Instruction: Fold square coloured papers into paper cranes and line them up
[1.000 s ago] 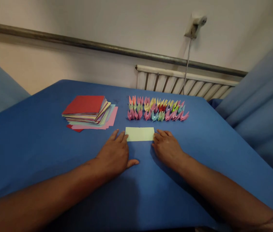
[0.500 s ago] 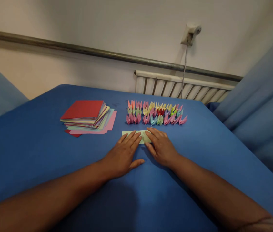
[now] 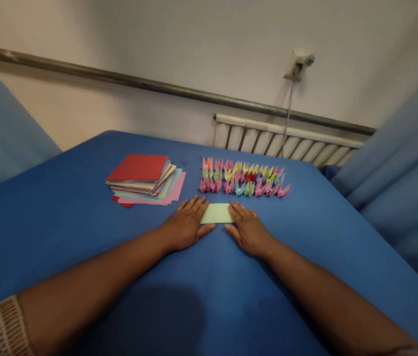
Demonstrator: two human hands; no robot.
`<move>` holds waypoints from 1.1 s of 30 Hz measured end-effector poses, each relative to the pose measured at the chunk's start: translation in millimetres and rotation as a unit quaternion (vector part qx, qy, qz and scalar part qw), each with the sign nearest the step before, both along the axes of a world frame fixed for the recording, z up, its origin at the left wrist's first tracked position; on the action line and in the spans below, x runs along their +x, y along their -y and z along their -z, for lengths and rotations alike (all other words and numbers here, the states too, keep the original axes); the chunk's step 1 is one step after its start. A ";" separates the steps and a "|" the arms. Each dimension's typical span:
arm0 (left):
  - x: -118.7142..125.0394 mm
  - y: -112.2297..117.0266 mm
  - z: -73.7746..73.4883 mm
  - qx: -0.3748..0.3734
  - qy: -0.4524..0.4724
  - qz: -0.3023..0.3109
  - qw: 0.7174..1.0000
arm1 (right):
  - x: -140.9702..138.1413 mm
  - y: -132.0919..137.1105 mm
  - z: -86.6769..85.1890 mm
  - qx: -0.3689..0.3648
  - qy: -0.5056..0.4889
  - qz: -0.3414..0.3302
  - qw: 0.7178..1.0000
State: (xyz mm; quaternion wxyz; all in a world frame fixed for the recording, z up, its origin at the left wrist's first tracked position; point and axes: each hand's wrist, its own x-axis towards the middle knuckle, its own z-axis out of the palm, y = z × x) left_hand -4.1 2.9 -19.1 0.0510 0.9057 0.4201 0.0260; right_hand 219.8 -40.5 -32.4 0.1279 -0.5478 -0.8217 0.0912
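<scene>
A pale green sheet of paper (image 3: 217, 213), folded into a narrow rectangle, lies flat on the blue table (image 3: 209, 277). My left hand (image 3: 187, 222) rests palm down over its left end, fingers stretched out, thumb by the near edge. Over the right end lies my right hand (image 3: 248, 226), also flat with its fingers extended. Both ends of the paper are covered by the hands, while its middle shows between them. Just beyond stand rows of small folded paper cranes (image 3: 244, 178) in pink, yellow, green, red and blue.
To the left is a stack of coloured paper sheets (image 3: 138, 168), red on top. Behind the table are a wall with a metal rail (image 3: 157, 86), a radiator (image 3: 261, 138) and a socket with a plugged cord (image 3: 298, 66). Blue curtains (image 3: 409, 158) hang at both sides.
My left hand has slid left along the paper, baring its middle. My right hand stays at the right end. The whole view has shifted slightly.
</scene>
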 end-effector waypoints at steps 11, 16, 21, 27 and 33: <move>-5.6 -20.6 1.3 0.052 0.099 -0.033 0.993 | 14.5 -29.3 23.4 0.046 -0.154 0.141 0.977; -6.9 -20.6 -1.2 0.045 0.107 -0.048 0.992 | 9.2 -45.4 21.5 -0.011 -0.167 0.151 0.974; -7.6 -19.7 -2.2 0.032 0.104 -0.060 0.992 | 5.3 -51.4 18.0 -0.024 -0.140 0.097 0.985; -7.4 -20.1 -3.5 0.015 0.132 -0.081 0.988 | 4.1 -42.8 22.6 0.040 -0.165 0.080 0.982; -9.0 -16.1 -9.8 -0.083 0.262 -0.097 0.957 | 2.6 -45.3 25.9 0.011 -0.327 0.103 0.939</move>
